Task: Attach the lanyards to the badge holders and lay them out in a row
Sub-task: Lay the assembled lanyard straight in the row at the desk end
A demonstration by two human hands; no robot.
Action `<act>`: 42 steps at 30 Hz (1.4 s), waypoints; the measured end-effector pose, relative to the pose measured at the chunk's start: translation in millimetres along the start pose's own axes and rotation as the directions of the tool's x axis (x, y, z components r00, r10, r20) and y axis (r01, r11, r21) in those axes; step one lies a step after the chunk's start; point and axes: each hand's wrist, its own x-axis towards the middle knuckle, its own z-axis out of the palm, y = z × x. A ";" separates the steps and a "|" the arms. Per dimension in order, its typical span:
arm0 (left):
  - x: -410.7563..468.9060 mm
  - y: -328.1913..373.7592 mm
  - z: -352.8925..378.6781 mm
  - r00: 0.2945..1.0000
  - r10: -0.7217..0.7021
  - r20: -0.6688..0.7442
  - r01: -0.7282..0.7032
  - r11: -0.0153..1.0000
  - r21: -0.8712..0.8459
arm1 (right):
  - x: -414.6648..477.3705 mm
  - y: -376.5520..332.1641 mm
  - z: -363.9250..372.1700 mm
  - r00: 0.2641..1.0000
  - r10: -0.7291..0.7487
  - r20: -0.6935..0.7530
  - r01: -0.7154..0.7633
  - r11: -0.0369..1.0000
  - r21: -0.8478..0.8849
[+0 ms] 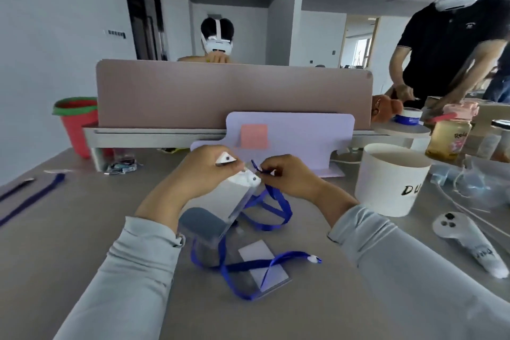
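Observation:
My left hand grips the white top end of a clear badge holder, lifted above the grey table. My right hand pinches the clip end of a blue lanyard right at the holder's top; its loop hangs down to the table. A second badge holder with a white card lies flat near me, with another blue lanyard draped across it, its white clip end to the right. More blue lanyards lie at the far left.
A white tub stands to the right. A white controller lies at the right edge. A lilac board leans on the pink divider. Jars and clear bags crowd the far right. Two people stand beyond the desk.

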 end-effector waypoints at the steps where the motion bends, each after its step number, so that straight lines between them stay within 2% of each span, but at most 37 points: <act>1: -6.7 -6.6 -10.5 0.999 -0.024 -0.032 0.025 0.999 0.023 | 8.1 -7.7 7.3 1.000 0.003 -0.024 -0.003 1.000 -0.016; 5: -35.2 -34.7 -58.2 0.985 -0.099 -0.139 0.103 0.995 0.018 | 42.8 -41.9 25.1 0.986 0.023 -0.166 -0.021 1.000 0.013; 8: -63.6 -55.8 -90.7 0.967 -0.160 -0.200 0.175 0.983 0.059 | 68.2 -80.5 39.4 0.960 -0.052 -0.274 0.065 0.997 0.039; 11: -91.6 -76.5 -114.9 0.929 -0.230 -0.290 0.247 0.969 0.020 | 93.4 -122.8 59.8 0.932 -0.149 -0.331 0.179 0.982 0.062; 13: -112.9 -90.7 -130.3 0.905 -0.284 -0.318 0.314 0.948 0.046 | 110.5 -151.4 77.8 0.934 -0.169 -0.315 0.214 0.970 0.114; 15: -134.6 -104.2 -145.8 0.889 -0.325 -0.323 0.368 0.926 0.082 | 126.9 -177.5 96.7 0.955 -0.118 -0.273 0.199 0.936 0.291; 17: -157.4 -117.2 -160.0 0.869 -0.367 -0.331 0.413 0.908 0.077 | 138.8 -203.8 115.0 0.973 -0.040 -0.228 0.162 0.820 0.549; 19: -178.3 -129.5 -170.9 0.848 -0.410 -0.337 0.455 0.888 0.064 | 145.7 -228.5 130.8 0.980 -0.009 -0.197 0.146 0.707 0.692; 23: -206.4 -154.6 -182.6 0.824 -0.491 -0.281 0.530 0.844 0.078 | 152.8 -260.5 166.2 0.988 -0.060 -0.141 0.146 0.655 0.741; 29: -226.0 -175.2 -180.7 0.804 -0.575 -0.152 0.595 0.783 0.181 | 148.6 -272.5 209.5 0.991 -0.121 -0.055 0.120 0.630 0.768; 34: -236.9 -185.2 -181.1 0.750 -0.657 -0.076 0.654 0.719 0.236 | 144.3 -270.3 223.2 0.989 -0.148 -0.007 0.106 0.673 0.732; 38: -235.6 -189.7 -180.8 0.742 -0.658 -0.130 0.665 0.697 0.268 | 133.9 -268.1 237.9 0.984 -0.168 0.065 0.065 0.669 0.740; 40: -224.8 -185.7 -179.3 0.770 -0.602 -0.211 0.637 0.744 0.202 | 128.9 -265.0 242.9 0.981 -0.172 0.085 0.051 0.662 0.748; 42: -206.9 -182.4 -176.6 0.785 -0.564 -0.254 0.596 0.800 0.066 | 124.3 -260.7 245.8 0.980 -0.170 0.104 0.036 0.661 0.749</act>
